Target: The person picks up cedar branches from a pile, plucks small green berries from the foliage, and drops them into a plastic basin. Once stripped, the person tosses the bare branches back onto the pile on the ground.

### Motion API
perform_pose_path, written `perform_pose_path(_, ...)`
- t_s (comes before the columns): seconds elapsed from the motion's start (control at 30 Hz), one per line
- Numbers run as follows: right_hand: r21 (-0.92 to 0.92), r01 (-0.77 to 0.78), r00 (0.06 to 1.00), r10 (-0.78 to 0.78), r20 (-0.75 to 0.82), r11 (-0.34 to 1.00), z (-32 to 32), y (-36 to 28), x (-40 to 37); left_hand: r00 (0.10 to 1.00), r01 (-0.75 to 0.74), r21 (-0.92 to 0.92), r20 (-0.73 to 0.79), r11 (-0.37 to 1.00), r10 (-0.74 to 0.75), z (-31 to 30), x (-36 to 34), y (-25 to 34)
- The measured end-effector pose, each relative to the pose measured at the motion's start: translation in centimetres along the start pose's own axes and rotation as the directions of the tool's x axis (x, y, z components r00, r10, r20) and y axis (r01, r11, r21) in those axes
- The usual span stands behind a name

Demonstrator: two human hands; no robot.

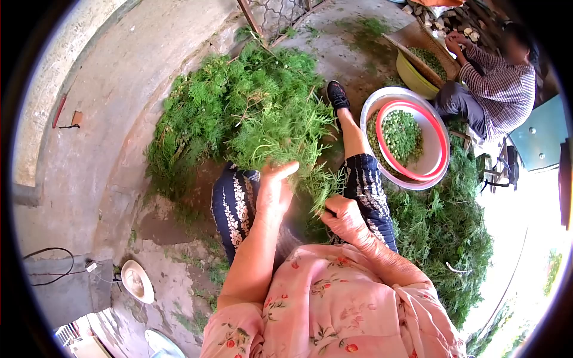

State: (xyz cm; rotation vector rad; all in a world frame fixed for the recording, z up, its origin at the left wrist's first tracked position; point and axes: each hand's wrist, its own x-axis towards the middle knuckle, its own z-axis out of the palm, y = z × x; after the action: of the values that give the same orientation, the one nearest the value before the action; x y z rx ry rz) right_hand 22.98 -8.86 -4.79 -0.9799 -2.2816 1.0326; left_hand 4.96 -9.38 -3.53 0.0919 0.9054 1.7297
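My right hand is closed around the lower end of a feathery green conifer branch between my knees. The branch runs up and left from it toward a big heap of cut greenery. My left hand reaches into the near side of this foliage, its thumb stretched out to the right. Its other fingers are hidden among the sprigs, so their grip does not show. To the right of my knee stands a wide metal basin, with a red-rimmed colander of small round green cones inside it.
A co-worker sits at the upper right beside a yellow-green basin and a woven tray. More greenery lies at my right. A straw-coloured hat lies lower left, near a black cable.
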Motion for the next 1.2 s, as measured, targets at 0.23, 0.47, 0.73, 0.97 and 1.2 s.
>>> perform_pose_path(0.23,0.239,-0.156,0.987,0.159,0.004,0.959,-1.5,0.2,0.5,0.985,0.052,0.137,-0.171,0.989,-0.028,-0.4,0.4,-0.4)
perform_pose_path(0.47,0.816,-0.356,0.853,0.515,0.084,0.456,-2.3,3.2,2.4,0.993,0.119,0.141,-0.013,0.983,-0.119,-0.3,0.4,-0.7)
perform_pose_path(0.73,0.951,-0.295,0.859,0.462,0.22,0.097,-0.3,1.4,4.9,0.978,0.207,0.282,-0.077,0.937,-0.193,0.2,-0.5,-1.2)
perform_pose_path(0.97,0.985,-0.161,0.864,0.491,0.109,0.064,-0.7,2.4,4.9,0.98,0.2,0.284,-0.067,0.938,-0.189,0.2,-0.2,-1.0)
perform_pose_path(1.2,0.991,-0.116,0.831,0.553,0.062,0.062,0.3,1.9,5.2,0.955,0.248,0.452,0.035,0.857,-0.295,1.8,-1.3,-1.6)
